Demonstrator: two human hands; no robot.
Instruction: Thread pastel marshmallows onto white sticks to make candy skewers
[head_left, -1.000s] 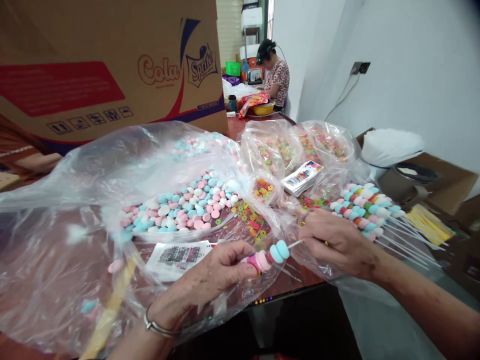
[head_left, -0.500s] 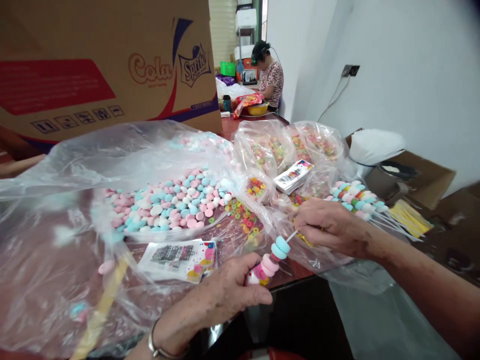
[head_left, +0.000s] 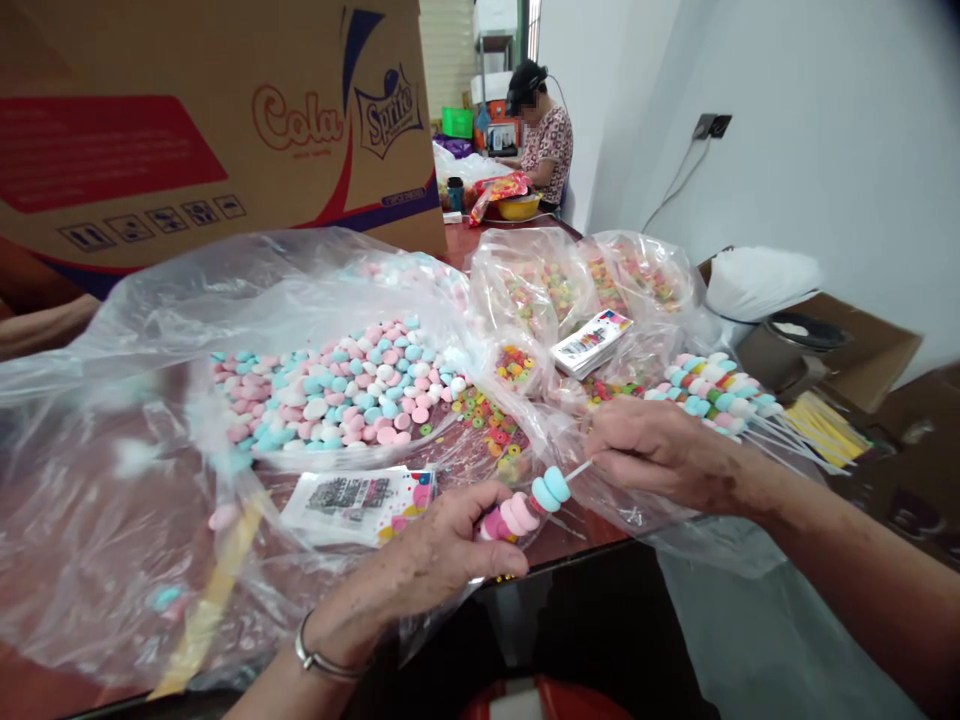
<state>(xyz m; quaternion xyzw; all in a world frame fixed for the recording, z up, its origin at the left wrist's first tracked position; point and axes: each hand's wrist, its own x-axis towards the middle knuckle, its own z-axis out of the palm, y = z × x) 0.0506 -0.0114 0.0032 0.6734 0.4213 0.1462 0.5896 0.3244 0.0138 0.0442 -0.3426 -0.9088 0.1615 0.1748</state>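
Observation:
A candy skewer (head_left: 551,488) slants between my hands, with blue and pink marshmallow-like discs threaded on a thin white stick. Its lower left end lies in the grip of my left hand (head_left: 450,540), thumb below and fingers above. A magenta-and-white printed patch shows at that grip; I cannot tell whether it is a wrapper. My right hand (head_left: 649,450) pinches the bare upper end of the stick. Left of the skewer lies a stack of printed cards or packets (head_left: 349,505). Loose pink, blue and white candies (head_left: 337,395) lie behind it on clear plastic.
Bags of coloured candy rings (head_left: 555,285) and another printed stack (head_left: 592,343) sit behind my hands. Finished-looking skewers (head_left: 716,390) lie at right beside yellow strips (head_left: 821,432). A large carton (head_left: 187,130) stands at back left. A co-worker (head_left: 544,140) sits at the far end.
Both hands keep hold of the skewer, which has shifted slightly left and now lies flatter. My left hand has moved a little left and up. The view has tilted slightly.

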